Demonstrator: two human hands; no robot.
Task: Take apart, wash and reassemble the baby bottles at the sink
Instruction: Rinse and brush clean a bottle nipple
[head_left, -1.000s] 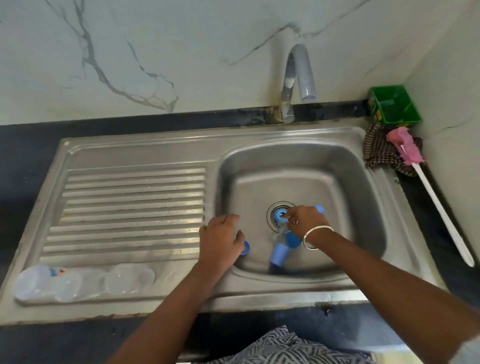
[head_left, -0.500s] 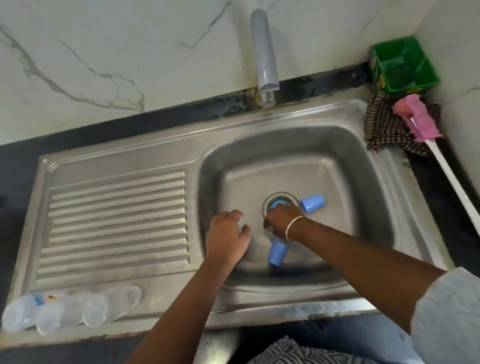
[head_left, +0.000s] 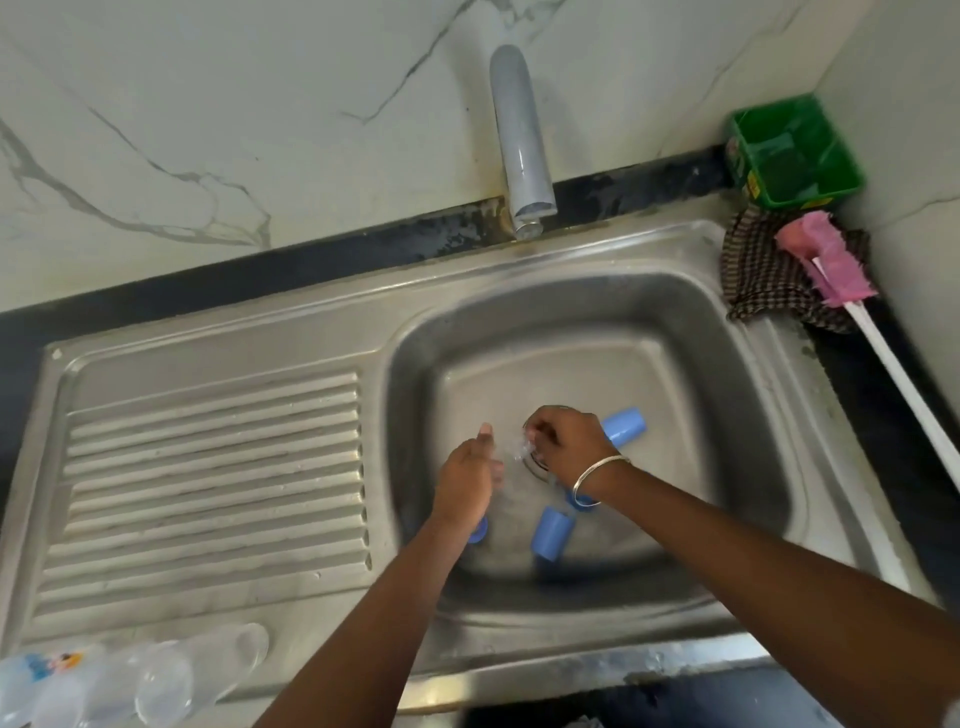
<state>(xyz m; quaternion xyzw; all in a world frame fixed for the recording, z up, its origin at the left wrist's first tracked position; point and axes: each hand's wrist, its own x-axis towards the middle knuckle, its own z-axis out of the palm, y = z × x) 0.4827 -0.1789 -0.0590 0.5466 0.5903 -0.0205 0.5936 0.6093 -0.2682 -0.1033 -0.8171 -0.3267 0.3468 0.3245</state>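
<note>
Counting from the drain (head_left: 537, 462) outward, as seen by the head camera: I see three blue caps in the basin. One blue cap (head_left: 625, 427) lies on its side just right of the drain, partly behind the right hand. A second cap (head_left: 552, 533) lies on its side on the near side of the drain. A third blue piece (head_left: 478, 531) peeks out under the left wrist, nearer and left of the drain; its shape is mostly hidden. One more blue bit (head_left: 581, 501) shows under the right wrist, too covered for me to tell what it is.

Right hand (head_left: 563, 446) sits directly over the drain, fingers curled and pinching a small clear piece (head_left: 522, 451); blur keeps me from telling which bottle part it is. One metal bangle (head_left: 597, 478) on that wrist.

Left hand (head_left: 467, 480) is just left of the drain, fingers pointing toward the clear piece. Whether they grasp it or only touch it I cannot tell, motion blur.

Three clear bottles (head_left: 171, 675) lie on their sides on the drainboard, far left and near of the drain, side by side.

Behind the drain: one grey tap (head_left: 522, 140). Far right and behind: one green tub (head_left: 792, 150), one checked cloth (head_left: 769, 275), one pink brush (head_left: 826, 260) with a white handle resting on the cloth.
</note>
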